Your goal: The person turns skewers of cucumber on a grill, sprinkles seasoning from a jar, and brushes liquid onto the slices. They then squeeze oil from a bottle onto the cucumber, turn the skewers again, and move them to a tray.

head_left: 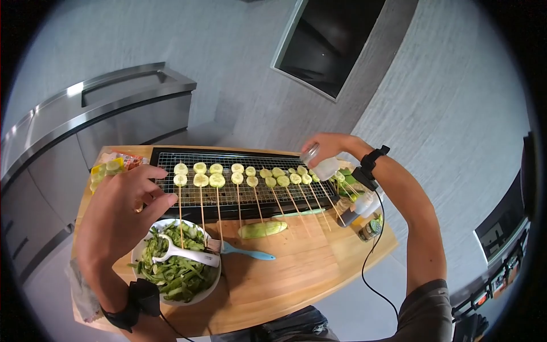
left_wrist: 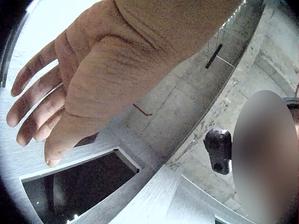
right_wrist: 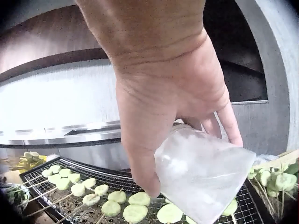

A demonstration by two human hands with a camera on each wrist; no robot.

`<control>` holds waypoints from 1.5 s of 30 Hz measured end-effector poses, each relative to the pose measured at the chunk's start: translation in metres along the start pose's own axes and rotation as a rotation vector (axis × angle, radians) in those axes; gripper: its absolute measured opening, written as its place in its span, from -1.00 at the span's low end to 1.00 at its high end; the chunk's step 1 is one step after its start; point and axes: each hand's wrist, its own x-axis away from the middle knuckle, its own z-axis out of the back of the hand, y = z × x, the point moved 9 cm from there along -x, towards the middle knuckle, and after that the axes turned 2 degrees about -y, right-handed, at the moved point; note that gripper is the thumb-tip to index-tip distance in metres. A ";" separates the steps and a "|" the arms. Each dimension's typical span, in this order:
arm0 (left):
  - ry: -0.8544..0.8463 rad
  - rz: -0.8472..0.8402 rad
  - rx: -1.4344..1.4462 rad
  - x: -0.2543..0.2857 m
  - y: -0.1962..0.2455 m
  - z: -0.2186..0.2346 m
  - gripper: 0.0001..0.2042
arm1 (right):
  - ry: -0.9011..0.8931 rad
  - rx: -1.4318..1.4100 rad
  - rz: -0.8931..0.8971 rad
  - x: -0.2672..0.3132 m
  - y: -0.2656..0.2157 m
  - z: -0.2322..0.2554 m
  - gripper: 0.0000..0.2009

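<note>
My right hand (head_left: 330, 146) grips a translucent, frosted jar (head_left: 326, 169), tilted above the right end of a black grill with a wire rack (head_left: 262, 199). In the right wrist view the thumb and fingers wrap around the jar (right_wrist: 201, 172), which looks whitish inside. Skewers with pairs of pale green cucumber slices (head_left: 237, 173) lie in a row across the rack, their sticks pointing toward me. My left hand (head_left: 117, 211) hovers with loosely spread fingers near the grill's left end, partly over the bowl, holding nothing; its palm (left_wrist: 98, 79) shows in the left wrist view.
A white bowl (head_left: 213, 282) of green peelings holds a white peeler (head_left: 185, 255). Close by lie a blue-handled brush (head_left: 248, 252) and a peeled cucumber piece (head_left: 262, 229). A small spice jar (head_left: 370, 229) stands right; a yellow tray (head_left: 98, 174) sits far left.
</note>
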 end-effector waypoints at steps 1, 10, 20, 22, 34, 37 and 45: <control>0.005 -0.001 -0.003 0.000 0.001 0.000 -0.72 | 0.001 0.004 -0.004 0.002 0.006 0.001 -0.29; 0.006 0.012 -0.030 -0.001 0.001 -0.003 -0.71 | 0.012 0.034 -0.120 0.012 0.053 -0.012 -0.28; 0.013 0.001 -0.047 -0.001 0.004 -0.004 -0.70 | -0.022 -0.038 -0.288 0.018 0.081 -0.019 -0.21; 0.018 -0.006 -0.048 -0.001 0.001 -0.006 -0.70 | -0.008 -0.047 -0.303 0.019 0.087 -0.019 -0.20; 0.018 0.019 -0.046 -0.004 -0.003 -0.010 -0.69 | -0.074 -0.122 -0.292 0.021 0.073 -0.023 -0.13; 0.010 0.028 -0.050 -0.005 -0.002 -0.011 -0.69 | -0.119 -0.012 -0.197 0.008 0.066 -0.025 -0.15; -0.012 0.002 -0.100 -0.006 0.004 -0.012 -0.68 | -0.027 -0.151 0.073 -0.014 -0.006 -0.011 -0.22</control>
